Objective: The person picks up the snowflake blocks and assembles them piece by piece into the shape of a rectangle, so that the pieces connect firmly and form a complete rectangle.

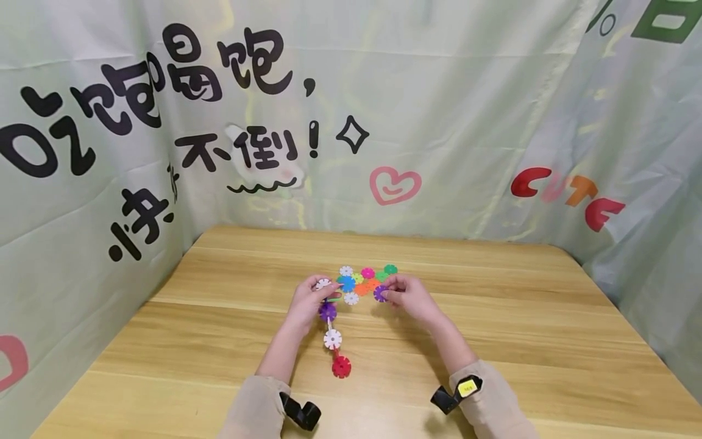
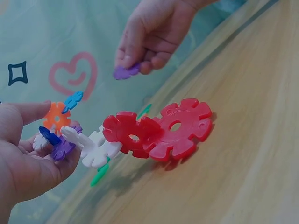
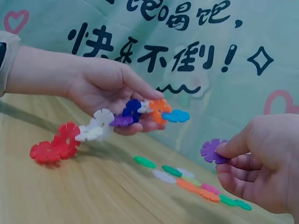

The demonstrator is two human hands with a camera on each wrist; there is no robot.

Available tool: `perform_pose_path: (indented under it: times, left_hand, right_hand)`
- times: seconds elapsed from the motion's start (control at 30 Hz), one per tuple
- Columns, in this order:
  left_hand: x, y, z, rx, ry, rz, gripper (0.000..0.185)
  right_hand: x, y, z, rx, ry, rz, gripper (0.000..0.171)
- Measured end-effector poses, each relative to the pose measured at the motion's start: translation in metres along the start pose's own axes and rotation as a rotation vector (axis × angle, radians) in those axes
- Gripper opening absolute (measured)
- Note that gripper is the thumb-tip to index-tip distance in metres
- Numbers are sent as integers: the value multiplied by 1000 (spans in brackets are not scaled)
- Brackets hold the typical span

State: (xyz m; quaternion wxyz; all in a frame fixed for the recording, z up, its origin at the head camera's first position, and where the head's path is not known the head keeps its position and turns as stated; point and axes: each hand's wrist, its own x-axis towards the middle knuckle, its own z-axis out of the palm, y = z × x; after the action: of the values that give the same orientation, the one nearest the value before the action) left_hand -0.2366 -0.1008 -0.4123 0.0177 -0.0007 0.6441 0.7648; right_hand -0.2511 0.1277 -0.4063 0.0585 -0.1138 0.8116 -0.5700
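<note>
Left hand [image 1: 307, 300] holds one end of a snowflake-disc chain [image 1: 332, 337] trailing toward the person along the tabletop [image 1: 526, 341]; right hand [image 1: 408, 297], just beside, pinches a loose purple disc [image 1: 380, 293]

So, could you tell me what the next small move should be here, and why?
Probably bring the right hand across so its purple snowflake disc slots onto the chain that the left hand holds. The disc is pinched and apart from the chain, whose light-blue end disc sticks out free.
</note>
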Motion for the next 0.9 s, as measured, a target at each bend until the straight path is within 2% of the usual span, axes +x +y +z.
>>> perform_pose_path:
  times: [0.3, 0.5, 0.9]
  left_hand:
    - [-2, 0, 4, -10, -35, -1, 22]
    - [-4, 2, 8, -8, -43, 0, 20]
    - [-3, 0, 11, 8, -54, 4, 20]
  right_hand:
    - [-3, -11, 5, 12, 34, -63, 7]
    - [-3, -12, 9, 91, 74, -100, 10]
    - [-3, -10, 12, 200, 65, -175, 13]
